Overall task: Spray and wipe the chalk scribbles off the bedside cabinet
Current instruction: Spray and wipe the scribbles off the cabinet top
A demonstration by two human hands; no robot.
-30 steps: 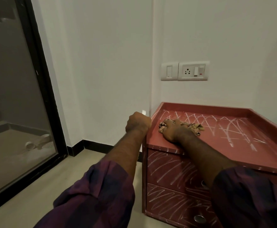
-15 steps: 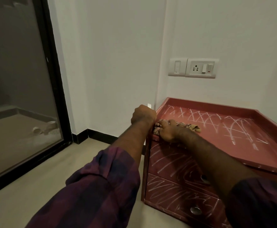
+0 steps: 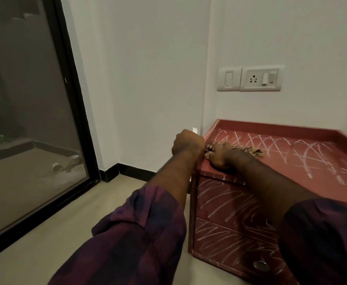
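Right hand (image 3: 220,156) is bunched over a patterned cloth (image 3: 250,150), fingers curled into it and pressing it down on the front left corner of the bedside cabinet (image 3: 271,173). The cloth trails out to the right of the knuckles, lying flat on the red top. Chalk scribbles (image 3: 312,153) cover most of that top in crossed white arcs, while the patch around the hand looks bare.

The step in hand looks like wiping the top. To do it well, spread the cloth wider under the palm so more of it meets the surface. Draw it in long overlapping passes from the raised back rim toward the front edge, working from this left corner to the right. Firm, even pressure matters, since chalk smears if only skimmed. Turning the cloth to a fresh face should stop dust being dragged back over cleaned wood.

Just beside the cabinet's left edge, the left hand (image 3: 187,144) is clenched round a white object (image 3: 194,130), of which only a tip shows; it is probably the spray bottle. It would need to swing over the top before the next dry patch is wiped.

Both drawer fronts (image 3: 220,200) below are scribbled too, down to the round knob (image 3: 261,264). A wall socket (image 3: 260,79) sits above the cabinet, so spray is best aimed low. A glass door (image 3: 24,120) stands well to the left.
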